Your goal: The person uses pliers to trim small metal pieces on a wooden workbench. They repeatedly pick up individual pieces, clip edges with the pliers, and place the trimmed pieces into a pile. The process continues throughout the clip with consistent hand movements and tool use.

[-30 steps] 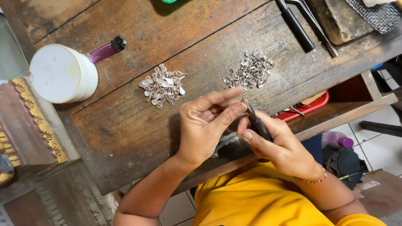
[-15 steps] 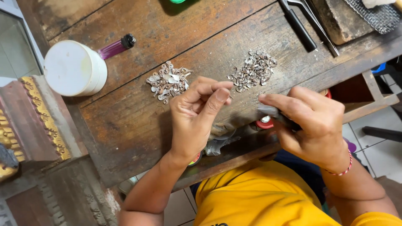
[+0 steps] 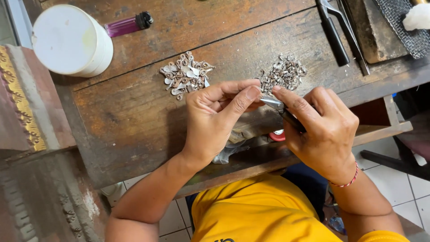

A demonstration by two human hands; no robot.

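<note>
My right hand (image 3: 324, 130) grips small pliers (image 3: 282, 110) with black handles, their metal tips pointing left at my left fingertips. My left hand (image 3: 215, 118) pinches something tiny between thumb and forefinger against those tips; the piece itself is hidden. Both hands hover over the front of a worn wooden workbench (image 3: 134, 116). Just beyond them lie two heaps of small silver parts: a left heap (image 3: 186, 74) of flat leaf-like pieces and a right heap (image 3: 284, 71) of ring-like pieces.
A white round tub (image 3: 69, 40) and a purple lighter (image 3: 127, 24) sit at the bench's back left. Black-handled tongs (image 3: 340, 33), a wooden block (image 3: 369, 29) and wire mesh (image 3: 405, 27) lie at the back right. A carved gilt frame (image 3: 20, 103) stands left.
My right hand, which had swung out to the right with the pliers, has come back to my left fingertips. The view shifted slightly.
</note>
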